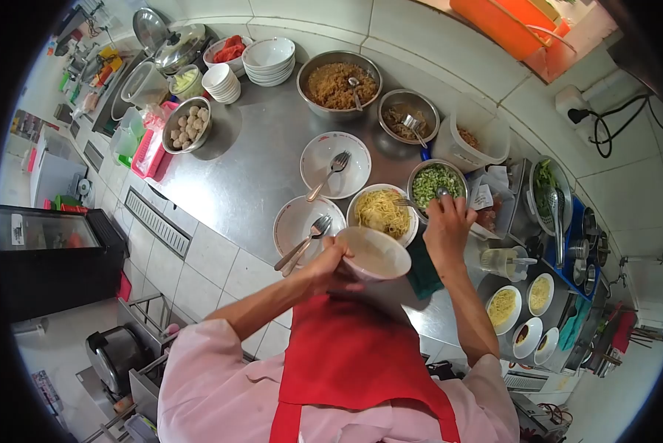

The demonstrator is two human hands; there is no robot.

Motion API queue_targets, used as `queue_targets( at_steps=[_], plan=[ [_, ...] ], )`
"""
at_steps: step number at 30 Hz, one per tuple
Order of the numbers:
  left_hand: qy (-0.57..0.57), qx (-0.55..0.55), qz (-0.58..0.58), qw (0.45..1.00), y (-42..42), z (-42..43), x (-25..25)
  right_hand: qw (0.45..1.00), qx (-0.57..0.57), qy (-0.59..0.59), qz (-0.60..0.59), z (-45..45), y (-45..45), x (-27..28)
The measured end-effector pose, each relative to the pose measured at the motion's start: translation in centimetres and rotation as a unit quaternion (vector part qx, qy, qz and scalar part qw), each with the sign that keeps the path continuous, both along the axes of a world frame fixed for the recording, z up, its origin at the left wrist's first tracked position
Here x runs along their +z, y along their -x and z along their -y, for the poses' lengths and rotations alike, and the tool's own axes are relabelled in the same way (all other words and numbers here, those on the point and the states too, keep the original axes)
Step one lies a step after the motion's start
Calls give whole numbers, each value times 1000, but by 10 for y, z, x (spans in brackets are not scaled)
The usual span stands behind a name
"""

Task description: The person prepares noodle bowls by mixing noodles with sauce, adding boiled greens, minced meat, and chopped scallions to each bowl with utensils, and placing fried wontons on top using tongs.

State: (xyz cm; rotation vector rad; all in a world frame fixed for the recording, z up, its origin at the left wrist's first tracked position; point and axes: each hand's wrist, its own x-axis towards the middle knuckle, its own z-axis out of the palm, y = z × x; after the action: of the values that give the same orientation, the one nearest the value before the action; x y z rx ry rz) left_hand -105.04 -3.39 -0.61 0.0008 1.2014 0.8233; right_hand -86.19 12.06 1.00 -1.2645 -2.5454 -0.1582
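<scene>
My left hand (325, 269) grips a white bowl (382, 255) by its rim, tilted, over the near edge of the counter; a little pale liquid seems to be inside. My right hand (449, 225) is closed round the handle of a spoon (442, 191), at a metal bowl of chopped green onions (433, 181). Between the hands stands a bowl of yellow noodles (382, 213), with a fork at its right side. Left of it, a white plate (286, 235) holds a fork and spoon. Behind that, another white plate (319, 159) bears cutlery.
Metal bowls of brown crumbly food (328, 85) and of dark topping (396, 122) stand at the back. Meatballs (190, 127) fill a bowl at left, near stacked white bowls (269, 59). Noodle bowls (503, 308) and a clear jug (500, 263) are on the right.
</scene>
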Motion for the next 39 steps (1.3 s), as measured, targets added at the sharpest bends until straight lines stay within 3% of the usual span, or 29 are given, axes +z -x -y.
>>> queue_targets(
  at_steps=[2, 5, 9, 13, 15, 16, 18, 19, 21, 26, 28, 32, 36, 39],
  plan=[
    [6, 8, 11, 1000, 8, 18, 16, 997, 70, -19, 24, -6, 6, -17],
    [-17, 47, -5, 999, 13, 37, 31, 997, 57, 12, 60, -14, 4, -24],
    [-42, 75, -18, 996, 14, 45, 28, 996, 77, 6, 45, 5, 11, 13],
    [-62, 79, -34, 994, 11, 42, 29, 985, 168, 20, 25, 1, 21, -23],
    [-70, 74, -38, 994, 12, 44, 30, 957, 280, -19, 78, -5, 25, -29],
    [-83, 77, -50, 992, 13, 45, 32, 957, 278, -21, 77, -12, 23, -26],
    [-98, 79, -63, 990, 15, 49, 32, 910, 395, -82, 97, -29, 13, -3],
    [-107, 97, -67, 987, 15, 51, 30, 911, 393, -82, 97, -38, 7, 3],
    [-119, 109, -69, 984, 17, 53, 29, 860, 463, -147, 158, -58, -8, 12],
    [-142, 95, -107, 979, 22, 51, 22, 864, 434, -229, 111, -53, -16, 16],
    [-140, 108, -106, 978, 25, 44, 27, 902, 367, -218, 66, -32, -10, 1],
    [-152, 117, -120, 974, 40, 25, 30, 869, 466, -146, 83, -31, -23, -30],
    [-207, 107, -150, 961, 52, -4, 37, 861, 446, -226, 91, -48, -44, -8],
    [-212, 86, -173, 958, 59, -23, 47, 889, 413, -190, 48, -29, -36, -9]
  ],
)
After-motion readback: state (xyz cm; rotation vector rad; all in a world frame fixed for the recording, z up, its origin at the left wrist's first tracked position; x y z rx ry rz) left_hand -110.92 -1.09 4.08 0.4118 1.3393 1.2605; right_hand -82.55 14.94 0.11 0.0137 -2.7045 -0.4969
